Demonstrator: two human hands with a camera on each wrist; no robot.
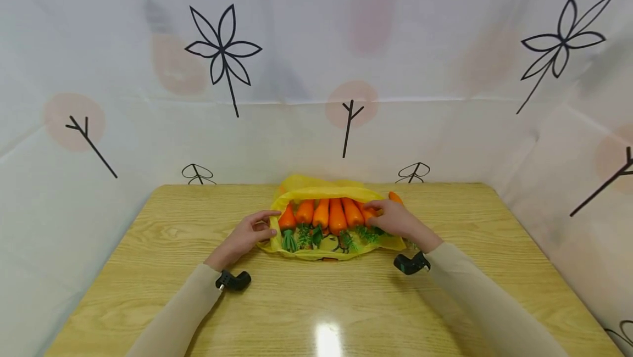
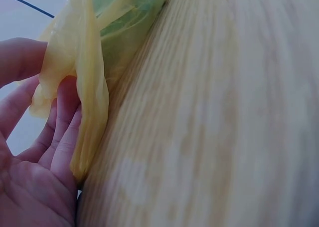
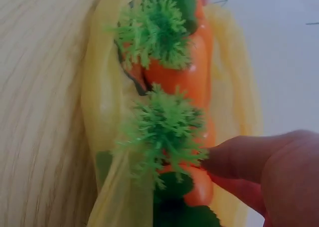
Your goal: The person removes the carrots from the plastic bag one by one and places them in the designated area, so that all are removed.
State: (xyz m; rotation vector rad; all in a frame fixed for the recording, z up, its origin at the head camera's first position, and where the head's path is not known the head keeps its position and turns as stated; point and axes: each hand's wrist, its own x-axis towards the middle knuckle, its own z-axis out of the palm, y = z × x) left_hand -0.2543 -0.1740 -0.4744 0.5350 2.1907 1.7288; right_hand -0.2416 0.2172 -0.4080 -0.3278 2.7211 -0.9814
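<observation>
A yellow plastic bag (image 1: pixel 296 183) lies on its side with its mouth facing me, several orange toy carrots (image 1: pixel 338 219) in a row inside. Green leafy tops (image 3: pixel 167 127) point out towards the opening. My left hand (image 1: pixel 247 233) holds the bag's left edge, the thin film between thumb and fingers (image 2: pixel 65 142). At the right end of the row, my right hand (image 1: pixel 395 218) grips a carrot (image 3: pixel 199 184), thumb against its side. The far fingers of that hand are mostly hidden. Just beyond it shows another orange tip (image 1: pixel 395 197).
The bag sits near the back edge of a wood-grain table (image 1: pixel 277 313). Behind rises a white cloth (image 1: pixel 296 143) with black plant drawings. Dark wrist devices (image 1: pixel 234 280) are worn over both light sleeves (image 1: pixel 178 307).
</observation>
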